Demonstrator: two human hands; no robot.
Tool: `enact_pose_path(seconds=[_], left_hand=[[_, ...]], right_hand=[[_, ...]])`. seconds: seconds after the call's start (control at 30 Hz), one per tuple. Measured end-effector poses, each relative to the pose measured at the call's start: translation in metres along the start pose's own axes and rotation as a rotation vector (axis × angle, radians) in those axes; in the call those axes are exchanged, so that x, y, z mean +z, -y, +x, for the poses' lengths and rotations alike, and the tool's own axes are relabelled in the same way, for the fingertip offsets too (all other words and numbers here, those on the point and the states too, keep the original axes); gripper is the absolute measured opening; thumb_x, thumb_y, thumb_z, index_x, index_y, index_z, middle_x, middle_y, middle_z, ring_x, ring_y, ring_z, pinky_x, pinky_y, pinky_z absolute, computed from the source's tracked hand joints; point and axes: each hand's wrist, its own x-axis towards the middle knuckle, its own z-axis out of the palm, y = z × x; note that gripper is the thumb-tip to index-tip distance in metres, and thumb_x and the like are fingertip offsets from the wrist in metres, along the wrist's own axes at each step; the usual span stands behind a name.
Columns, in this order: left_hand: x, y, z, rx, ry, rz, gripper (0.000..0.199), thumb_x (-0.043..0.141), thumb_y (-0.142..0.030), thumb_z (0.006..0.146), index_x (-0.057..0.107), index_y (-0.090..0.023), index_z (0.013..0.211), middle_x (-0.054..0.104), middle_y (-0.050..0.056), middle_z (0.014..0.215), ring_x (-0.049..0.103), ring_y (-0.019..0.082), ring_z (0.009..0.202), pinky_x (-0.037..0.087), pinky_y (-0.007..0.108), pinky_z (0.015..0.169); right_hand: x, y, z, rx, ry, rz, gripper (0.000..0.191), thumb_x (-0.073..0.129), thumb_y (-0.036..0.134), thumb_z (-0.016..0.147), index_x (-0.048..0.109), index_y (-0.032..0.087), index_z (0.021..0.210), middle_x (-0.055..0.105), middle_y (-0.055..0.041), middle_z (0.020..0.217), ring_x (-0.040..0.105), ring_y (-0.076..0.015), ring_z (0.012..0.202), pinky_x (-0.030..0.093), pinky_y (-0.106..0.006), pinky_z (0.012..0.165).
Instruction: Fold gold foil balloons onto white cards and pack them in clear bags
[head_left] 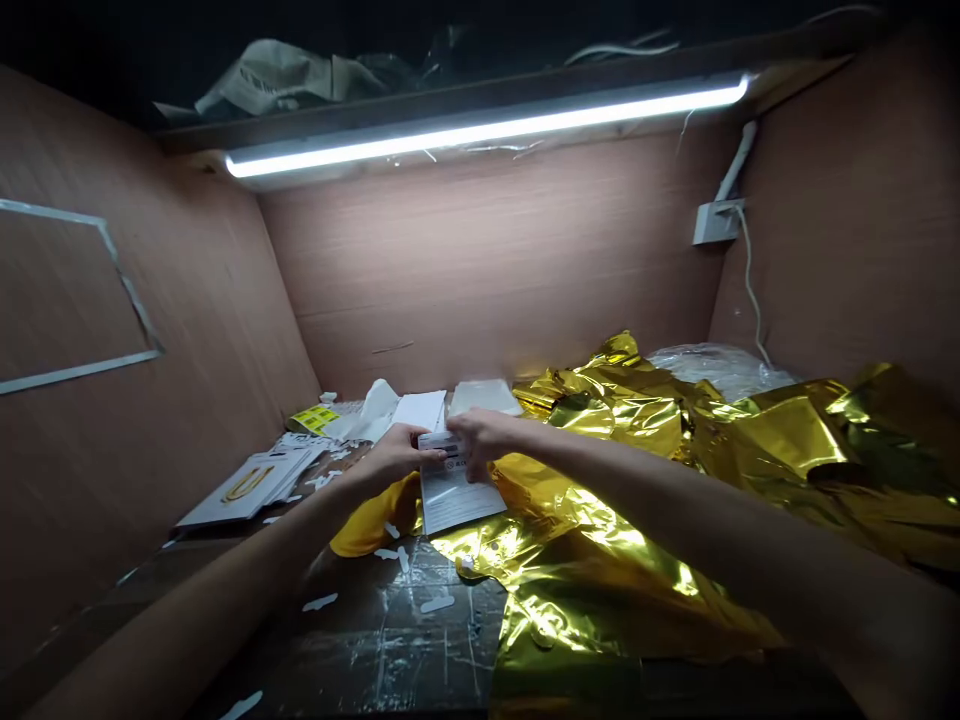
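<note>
Both hands are at the centre of the bench (390, 660), near one another, on a flat white rectangular packet with dark printing (459, 505). The left hand (394, 452) pinches the packet's upper left edge, thumb lying across the printed face. The right hand (480, 437) has its fingers curled at the upper right part of the packet; cannot tell whether they pinch it. The packet is tilted, its lower end over crumpled shiny gold foil (592, 540), which spreads across the right side. A smooth matte yellow-orange piece (375, 520) shows just left of the packet.

Left side of bench: flat white cards (292, 478), overlapping, the front one bearing a looped golden-yellow cord (250, 484). Behind them, a yellow-green sheet of printed labels (313, 418). Beyond the hands, white paper sheets (421, 410). Small white paper cut-outs (321, 602) lie scattered in front. Clear crinkled plastic film (720, 368) sits at the back right. A lit white tube lamp (487, 130) spans the top.
</note>
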Motion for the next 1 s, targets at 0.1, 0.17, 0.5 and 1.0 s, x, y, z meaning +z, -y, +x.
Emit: enact_pose_path(seconds=[0.1,0.17,0.5,1.0], left_hand=[[0.001,-0.002,-0.002,-0.023,-0.119,-0.263,0.047,0.099,-0.038,0.049,0.076,-0.008,0.078,0.074,0.008,0.071,0.066,0.019,0.064,0.053,0.029,0.064],[0.001,-0.008,-0.006,-0.025,-0.242,-0.462,0.049,0.101,-0.029,0.045,0.077,-0.005,0.08,0.076,0.012,0.076,0.07,0.021,0.067,0.057,0.032,0.067],[0.014,-0.02,-0.006,0.134,-0.582,-0.817,0.024,0.09,-0.01,0.065,0.075,-0.011,0.085,0.078,0.006,0.084,0.072,0.014,0.076,0.061,0.026,0.078],[0.007,-0.023,-0.028,0.187,-0.37,-0.251,0.017,0.074,-0.019,0.065,0.08,-0.012,0.079,0.075,0.005,0.072,0.064,0.016,0.061,0.048,0.024,0.059]], right_hand=[[-0.002,-0.01,-0.004,0.053,-0.207,0.22,0.073,0.098,0.028,0.046,0.069,0.018,0.112,0.069,-0.0017,0.089,0.061,-0.0178,0.078,0.04,-0.023,0.061],[-0.005,-0.015,-0.009,0.121,-0.349,0.494,0.073,0.096,0.025,0.05,0.068,0.017,0.117,0.068,-0.0002,0.083,0.062,-0.0161,0.074,0.043,-0.023,0.062],[0.015,0.026,-0.056,0.184,-0.311,1.335,0.031,0.087,0.028,0.07,0.071,0.009,0.089,0.076,-0.0126,0.083,0.073,-0.0183,0.07,0.057,-0.024,0.059],[0.033,0.001,-0.087,0.074,-0.248,1.046,0.027,0.079,0.034,0.069,0.06,0.015,0.073,0.055,0.0031,0.052,0.047,-0.0086,0.042,0.037,-0.021,0.041]])
